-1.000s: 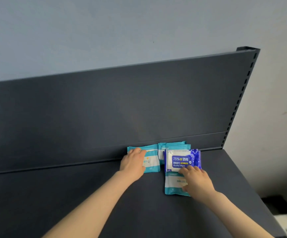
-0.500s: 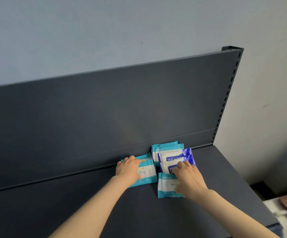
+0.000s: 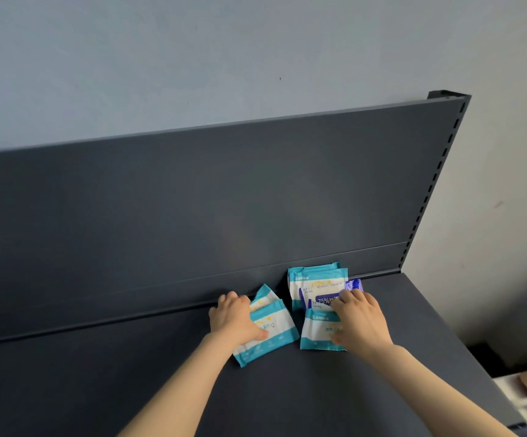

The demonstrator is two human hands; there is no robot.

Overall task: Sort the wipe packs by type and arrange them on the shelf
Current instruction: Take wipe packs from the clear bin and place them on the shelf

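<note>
My L hand (image 3: pixel 237 320) rests on two tilted teal packs (image 3: pixel 276 324) on the shelf (image 3: pixel 98 389), fingers together, thumb pressing on top. Right of that, more teal packs (image 3: pixel 317 275) at the back w/ the blue alcohol pack (image 3: pixel 320 300) over them. R hand (image 3: pixel 361 320) has fingertips pressed on the blue one, thumb on the front teal pack (image 3: pixel 317 334).
</note>
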